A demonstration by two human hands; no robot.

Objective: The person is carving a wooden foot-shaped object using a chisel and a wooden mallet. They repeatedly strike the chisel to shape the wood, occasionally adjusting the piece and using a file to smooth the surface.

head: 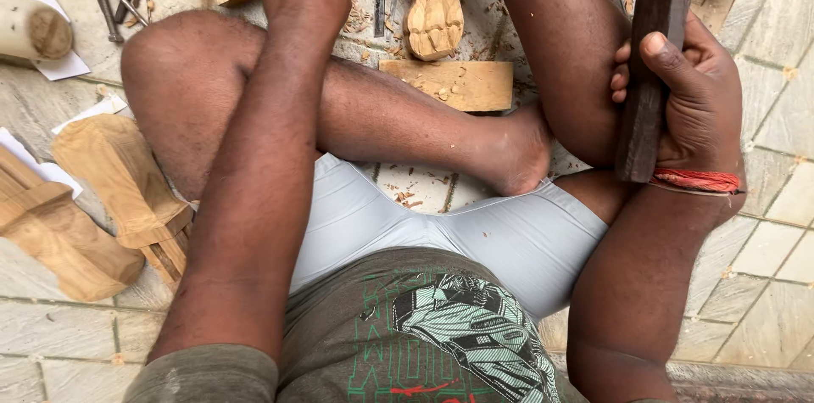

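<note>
Single view, head-worn. The scene is seen from directly above, facing steeply down onto the crossed legs and the tiled floor. Range is close: the grey shorts fill the centre, with the shirt just below them at the bottom edge. Carved wooden pieces are cut off above the shorts. No second view is supplied.

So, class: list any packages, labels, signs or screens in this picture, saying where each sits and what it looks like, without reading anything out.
No packages, signs or screens show.
White paper slips: upper left on the tiled floor, under a pale wooden cylinder; whether they are labels cannot be told.
White paper pieces: left edge, beside carved wooden blocks.
Shirt print: bottom centre, green, white and red on olive cloth.
</note>
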